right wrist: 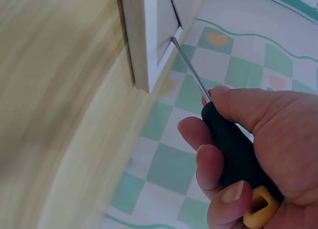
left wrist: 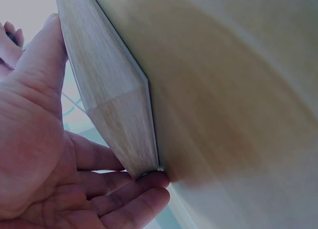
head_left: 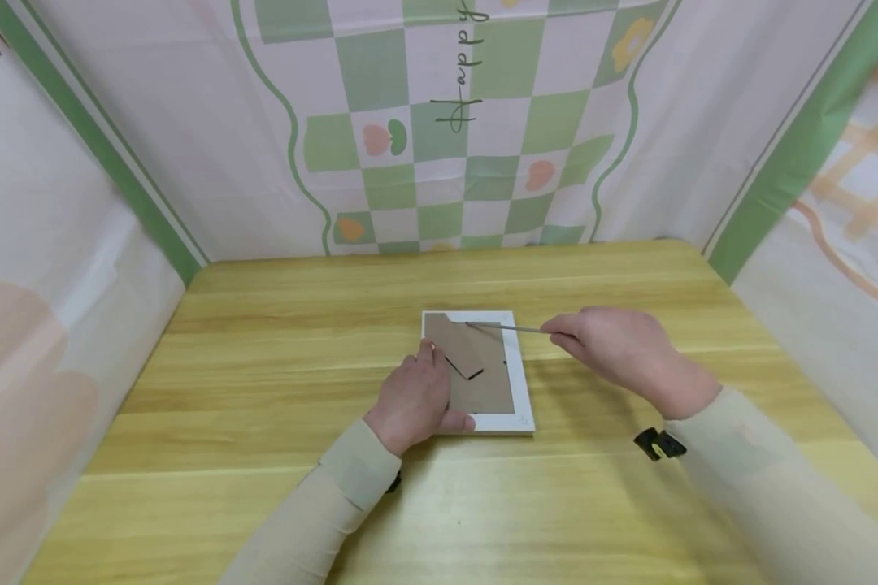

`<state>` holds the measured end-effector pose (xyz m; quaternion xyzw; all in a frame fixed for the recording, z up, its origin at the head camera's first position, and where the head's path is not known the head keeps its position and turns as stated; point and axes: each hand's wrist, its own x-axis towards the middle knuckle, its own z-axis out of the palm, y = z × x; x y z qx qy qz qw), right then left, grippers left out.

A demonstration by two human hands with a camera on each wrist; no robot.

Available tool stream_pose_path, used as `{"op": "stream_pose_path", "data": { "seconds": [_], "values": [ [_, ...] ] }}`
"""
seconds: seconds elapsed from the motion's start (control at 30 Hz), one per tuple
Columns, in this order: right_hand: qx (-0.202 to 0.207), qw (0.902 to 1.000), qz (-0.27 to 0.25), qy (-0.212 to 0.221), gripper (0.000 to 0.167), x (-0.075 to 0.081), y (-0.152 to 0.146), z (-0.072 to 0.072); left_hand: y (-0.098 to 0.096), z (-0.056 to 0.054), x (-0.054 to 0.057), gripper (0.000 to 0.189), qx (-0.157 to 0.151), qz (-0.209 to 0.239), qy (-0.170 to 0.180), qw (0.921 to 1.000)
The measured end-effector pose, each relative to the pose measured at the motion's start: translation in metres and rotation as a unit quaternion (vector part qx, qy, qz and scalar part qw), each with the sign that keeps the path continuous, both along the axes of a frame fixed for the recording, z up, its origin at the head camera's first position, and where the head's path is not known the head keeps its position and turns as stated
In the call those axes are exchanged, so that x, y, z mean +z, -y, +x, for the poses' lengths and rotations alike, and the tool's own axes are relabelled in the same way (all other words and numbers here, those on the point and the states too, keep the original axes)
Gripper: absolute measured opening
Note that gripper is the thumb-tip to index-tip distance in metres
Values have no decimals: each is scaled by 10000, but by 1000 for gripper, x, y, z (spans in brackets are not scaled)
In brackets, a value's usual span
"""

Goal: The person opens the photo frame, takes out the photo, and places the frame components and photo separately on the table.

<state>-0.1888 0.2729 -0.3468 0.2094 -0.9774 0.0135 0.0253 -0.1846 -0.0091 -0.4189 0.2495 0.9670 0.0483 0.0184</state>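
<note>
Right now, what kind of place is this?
Probably a little work corner set up for table jobs. There's a wooden table, printed cloth on three sides, and a screwdriver held at the back of what looks like a picture frame.

Room to pass lies on the worktop (head_left: 322, 292) beyond the frame (head_left: 492, 396), while the left grip (head_left: 414, 398) blocks its left side and the screwdriver (right wrist: 232, 147) crosses its right.
</note>
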Motion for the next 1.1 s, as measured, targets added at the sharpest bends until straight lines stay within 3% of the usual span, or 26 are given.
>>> {"op": "stream_pose_path", "data": {
  "seconds": [0.47,1.1],
  "values": [
    [-121,9979,274,566,28,22,9,-12,-1,0,1,118,64,-40,152,9999],
    [187,9920,299,1212,26,42,10,-33,0,2,4,118,79,-3,196,9998]
  ]
}}
